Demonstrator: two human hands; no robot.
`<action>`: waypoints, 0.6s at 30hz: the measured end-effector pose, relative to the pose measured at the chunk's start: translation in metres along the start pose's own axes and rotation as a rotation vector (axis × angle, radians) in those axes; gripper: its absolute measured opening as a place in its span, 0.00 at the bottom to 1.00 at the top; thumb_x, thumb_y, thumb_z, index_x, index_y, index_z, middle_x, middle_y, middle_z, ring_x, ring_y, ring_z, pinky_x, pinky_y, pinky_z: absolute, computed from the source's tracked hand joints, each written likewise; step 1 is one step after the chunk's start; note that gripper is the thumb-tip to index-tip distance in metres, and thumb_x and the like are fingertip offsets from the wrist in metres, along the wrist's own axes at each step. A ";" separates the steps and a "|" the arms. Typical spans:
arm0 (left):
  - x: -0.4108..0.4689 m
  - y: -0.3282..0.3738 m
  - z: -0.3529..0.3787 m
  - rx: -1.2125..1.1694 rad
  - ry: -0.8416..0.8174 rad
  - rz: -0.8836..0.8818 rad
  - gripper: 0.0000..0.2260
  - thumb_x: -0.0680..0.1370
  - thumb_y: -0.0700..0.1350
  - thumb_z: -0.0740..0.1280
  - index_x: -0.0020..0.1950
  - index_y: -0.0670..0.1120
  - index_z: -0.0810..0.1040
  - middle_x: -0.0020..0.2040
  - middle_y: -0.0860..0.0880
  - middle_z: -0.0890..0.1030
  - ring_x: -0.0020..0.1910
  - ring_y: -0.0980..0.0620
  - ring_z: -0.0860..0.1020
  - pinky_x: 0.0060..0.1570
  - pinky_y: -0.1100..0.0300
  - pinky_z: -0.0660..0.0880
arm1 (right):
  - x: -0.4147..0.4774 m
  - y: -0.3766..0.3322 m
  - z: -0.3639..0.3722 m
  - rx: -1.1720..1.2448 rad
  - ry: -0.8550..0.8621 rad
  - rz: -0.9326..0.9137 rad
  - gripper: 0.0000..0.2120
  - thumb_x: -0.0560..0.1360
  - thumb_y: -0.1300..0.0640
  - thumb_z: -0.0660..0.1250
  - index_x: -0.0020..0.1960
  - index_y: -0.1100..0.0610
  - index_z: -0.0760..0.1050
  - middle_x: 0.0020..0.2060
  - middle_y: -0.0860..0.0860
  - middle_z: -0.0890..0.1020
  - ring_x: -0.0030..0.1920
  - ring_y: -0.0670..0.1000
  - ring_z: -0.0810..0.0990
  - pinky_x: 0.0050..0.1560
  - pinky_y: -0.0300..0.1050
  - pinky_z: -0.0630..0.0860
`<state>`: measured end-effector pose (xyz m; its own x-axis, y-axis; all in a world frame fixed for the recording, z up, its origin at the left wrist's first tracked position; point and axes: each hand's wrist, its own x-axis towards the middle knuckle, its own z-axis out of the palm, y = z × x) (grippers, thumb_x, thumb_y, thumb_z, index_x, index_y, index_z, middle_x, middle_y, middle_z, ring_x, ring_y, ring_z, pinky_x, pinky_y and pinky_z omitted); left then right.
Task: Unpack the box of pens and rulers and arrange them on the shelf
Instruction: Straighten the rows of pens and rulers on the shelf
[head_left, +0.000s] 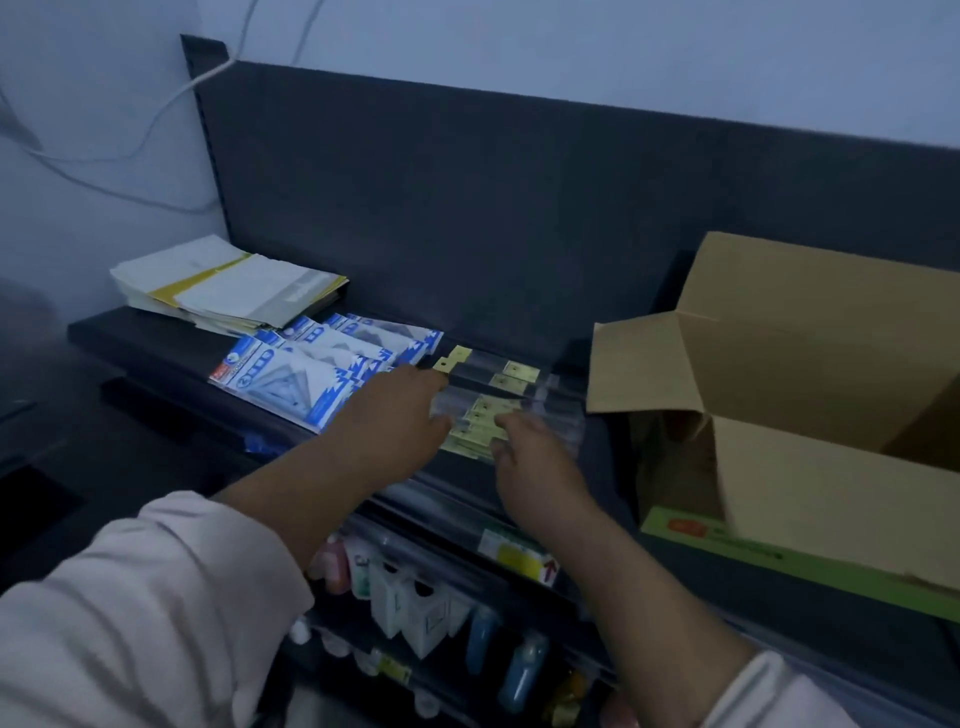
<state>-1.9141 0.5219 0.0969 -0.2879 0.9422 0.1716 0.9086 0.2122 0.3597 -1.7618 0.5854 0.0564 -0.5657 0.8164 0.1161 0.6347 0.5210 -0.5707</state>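
Both left hand (395, 415) and right hand (530, 457) touching long clear plastic ruler packs (519, 384), grasp indeterminate, open cardboard box (779, 364) standing beside.

cardboard box (831, 493) blocking right, blue packets (291, 384) blocking left, back panel (467, 208) behind, front approach open

brown box (810, 364), blue-white packets (291, 384), dark shelf (156, 338)

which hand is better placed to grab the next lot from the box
Right, probably. The right hand touches the clear packs on the side nearest the open cardboard box; the left hand is farther off, beside the blue packs.
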 end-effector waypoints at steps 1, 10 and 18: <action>0.006 -0.006 0.006 -0.002 -0.022 0.003 0.19 0.78 0.51 0.64 0.68 0.47 0.71 0.66 0.46 0.73 0.63 0.47 0.71 0.57 0.56 0.68 | 0.011 0.008 0.006 -0.034 0.004 0.013 0.18 0.82 0.59 0.54 0.70 0.59 0.66 0.70 0.55 0.67 0.69 0.53 0.64 0.66 0.42 0.60; 0.081 -0.056 0.047 -0.003 -0.143 0.110 0.23 0.78 0.53 0.64 0.71 0.49 0.68 0.68 0.48 0.71 0.66 0.50 0.69 0.60 0.60 0.65 | 0.070 0.060 0.050 -0.212 -0.186 0.163 0.37 0.76 0.41 0.64 0.78 0.46 0.49 0.77 0.44 0.42 0.76 0.49 0.36 0.73 0.50 0.36; 0.189 -0.051 0.065 0.012 -0.313 0.282 0.23 0.80 0.53 0.61 0.73 0.46 0.65 0.73 0.45 0.67 0.70 0.45 0.66 0.67 0.54 0.64 | 0.098 0.071 0.050 -0.305 -0.065 0.308 0.40 0.72 0.34 0.64 0.77 0.44 0.49 0.78 0.48 0.46 0.77 0.51 0.40 0.72 0.50 0.36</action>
<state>-1.9951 0.7055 0.0517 0.0767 0.9967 -0.0262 0.9427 -0.0640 0.3276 -1.7983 0.6899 -0.0130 -0.3513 0.9329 -0.0791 0.8999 0.3131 -0.3037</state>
